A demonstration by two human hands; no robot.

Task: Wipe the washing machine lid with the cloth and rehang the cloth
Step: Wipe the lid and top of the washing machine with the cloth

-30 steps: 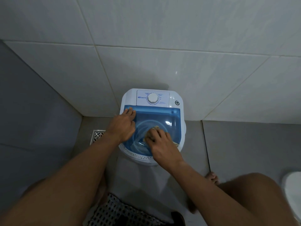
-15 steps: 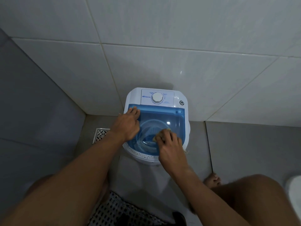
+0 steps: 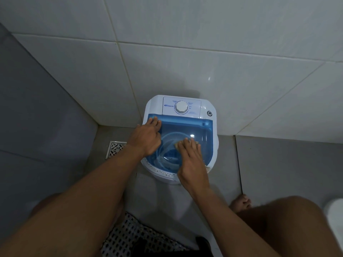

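A small white washing machine [image 3: 207,106] stands on the floor against the tiled wall, topped by a translucent blue lid [image 3: 187,128]. My left hand [image 3: 146,138] lies flat on the lid's left edge, fingers together, holding nothing. My right hand [image 3: 191,160] presses a beige cloth [image 3: 196,142] onto the middle of the lid. Only the cloth's far edge shows past my fingertips, and a corner of it peeks out at the lid's right rim. A white dial [image 3: 181,107] sits on the control panel behind the lid.
A metal floor drain [image 3: 116,148] lies left of the machine. My bare foot [image 3: 241,201] and knee are at lower right, beside a white fixture [image 3: 336,219] at the frame's edge. Patterned shorts [image 3: 133,236] fill the bottom centre.
My right hand has slid the cloth a little to the right and away from me across the lid. My left hand stays on the lid's left edge.
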